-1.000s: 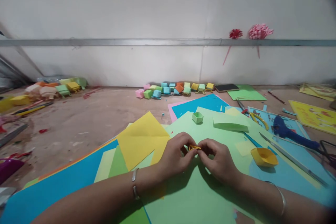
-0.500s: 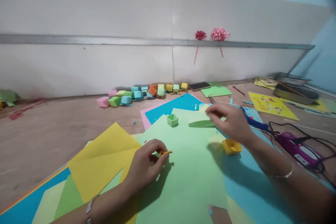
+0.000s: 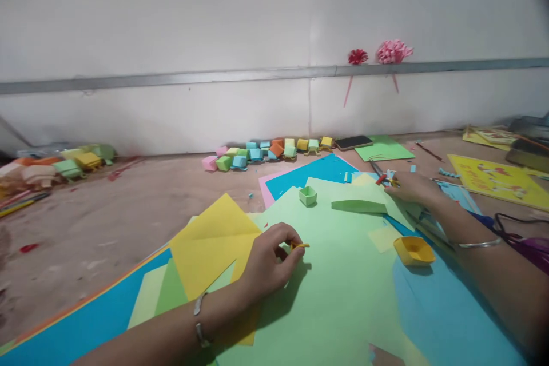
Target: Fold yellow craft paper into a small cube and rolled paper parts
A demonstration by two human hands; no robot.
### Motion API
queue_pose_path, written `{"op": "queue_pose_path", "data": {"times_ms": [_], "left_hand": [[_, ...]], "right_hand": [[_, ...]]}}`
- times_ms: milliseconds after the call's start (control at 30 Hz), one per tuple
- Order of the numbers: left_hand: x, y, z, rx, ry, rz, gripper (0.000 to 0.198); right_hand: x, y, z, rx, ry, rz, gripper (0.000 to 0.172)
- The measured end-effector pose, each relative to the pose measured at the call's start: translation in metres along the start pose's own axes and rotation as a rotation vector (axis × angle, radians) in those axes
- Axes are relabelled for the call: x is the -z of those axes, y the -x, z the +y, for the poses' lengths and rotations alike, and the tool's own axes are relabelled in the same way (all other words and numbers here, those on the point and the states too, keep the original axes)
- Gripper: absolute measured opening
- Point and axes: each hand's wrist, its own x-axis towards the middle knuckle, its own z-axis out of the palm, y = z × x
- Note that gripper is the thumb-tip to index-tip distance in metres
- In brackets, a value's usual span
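My left hand (image 3: 274,257) is closed in a pinch on a small folded yellow paper piece (image 3: 300,245) above the light green sheet (image 3: 330,291). Farther off to the right, my right hand (image 3: 414,190) has its fingers closed at the red and yellow handles of what look like scissors (image 3: 381,178), their dark blade pointing away. The exact grip is partly hidden. Below that hand sits a yellow paper box (image 3: 414,251). A small green paper box (image 3: 307,196) and a curved green paper strip (image 3: 359,206) lie between the hands.
Yellow sheets (image 3: 218,240) lie by my left forearm. Several folded paper figures (image 3: 256,154) line the wall, with more at the far left (image 3: 67,169). A phone (image 3: 354,142), a green sheet (image 3: 386,148), a yellow card (image 3: 501,178) and dark cables (image 3: 521,219) are on the right.
The view has turned left. My right hand has moved from above the green strip out to the scissors. My left hand still pinches the yellow paper piece.
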Motion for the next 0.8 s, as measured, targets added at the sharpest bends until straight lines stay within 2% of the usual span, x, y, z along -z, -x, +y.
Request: {"op": "queue_pose_path", "data": {"times_ms": [133,267,567,700,800], "left_hand": [[0.001,-0.001,-0.002,-0.016,-0.024,0.012,0.007],[0.001,-0.001,-0.002,-0.014,-0.008,0.007,0.007],[0.002,-0.002,-0.001,-0.058,-0.026,0.003,0.008],[0.001,-0.002,-0.002,-0.085,-0.029,0.012,0.009],[0.002,-0.001,0.0,-0.098,-0.042,0.011,0.009]], "right_hand": [[0.005,-0.011,0.0,-0.137,0.215,-0.335,0.029],[0.011,-0.011,-0.005,-0.191,0.342,-0.453,0.029],[0.012,-0.015,-0.015,-0.208,0.36,-0.45,0.03],[0.008,-0.016,-0.017,-0.353,0.311,-0.415,0.032],[0.002,-0.014,-0.013,-0.48,0.247,-0.296,0.033]]}}
